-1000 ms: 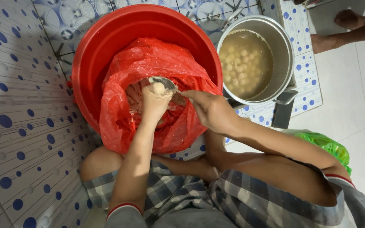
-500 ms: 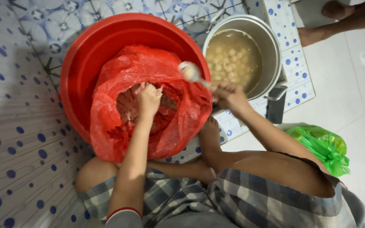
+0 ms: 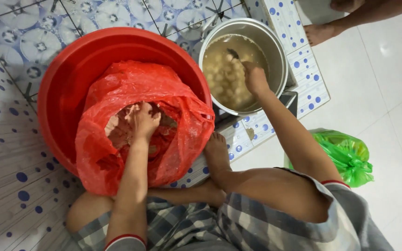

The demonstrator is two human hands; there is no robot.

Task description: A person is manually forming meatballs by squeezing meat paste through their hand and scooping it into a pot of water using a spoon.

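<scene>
Left hand (image 3: 141, 122), centre-left of the frame: fingers curled shut into pale, lumpy dough-like paste (image 3: 117, 132) inside the red plastic bag (image 3: 164, 100). Right hand (image 3: 255, 78), upper centre-right: closed around the handle of a metal spoon (image 3: 233, 54), whose bowl dips into the pot.

Containers:
- Red plastic bag: mouth open upward, film crumpled and glossy; holds the paste, mostly hidden by the left hand and the bag's folds.
- Red plastic basin (image 3: 70, 79), upper left: the bag sits inside it, slumping over its near rim.
- Steel pot (image 3: 280, 60), upper centre-right, just beside the basin: cloudy brownish liquid with many small pale round balls (image 3: 224, 76) floating close together.
- Green plastic bag (image 3: 345, 155), right of centre on the white floor: bunched up, contents not visible.

Change from half a second ago: the spoon was then held over the bag's right edge with a ball on it; it has since travelled to the pot. Left hand stays in the bag.

Another person's bare foot (image 3: 322, 32) shows at the upper right.
</scene>
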